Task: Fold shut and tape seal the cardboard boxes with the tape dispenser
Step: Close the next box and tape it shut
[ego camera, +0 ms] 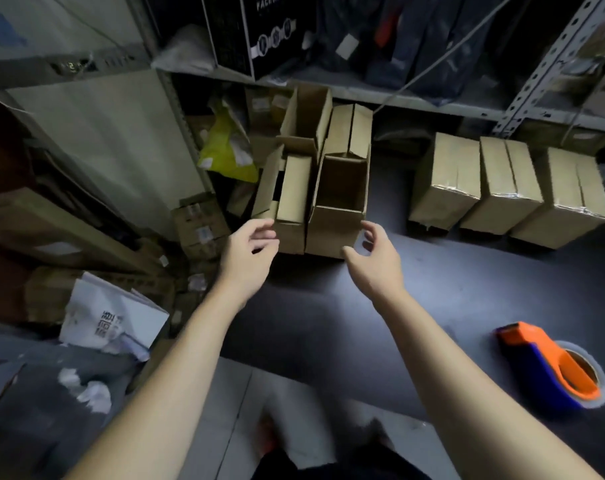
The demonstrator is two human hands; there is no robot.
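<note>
Several unsealed cardboard boxes stand clustered on the dark floor; the nearest open box (335, 216) has its top flaps up. A half-closed box (290, 199) stands to its left. My left hand (249, 251) hovers by the half-closed box's near corner, fingers loosely curled, holding nothing. My right hand (373, 254) is spread just right of the open box's front, thumb near its lower corner; contact is unclear. An orange and blue tape dispenser (550, 368) lies on the floor at the right. Three taped boxes (505, 188) stand in a row at the back right.
Metal shelving (398, 95) runs behind the boxes, with a black carton and bags on it. A yellow bag (225, 147) and small parcels sit at the back left. White packaging (110, 313) and cardboard clutter fill the left side. My feet show at the bottom.
</note>
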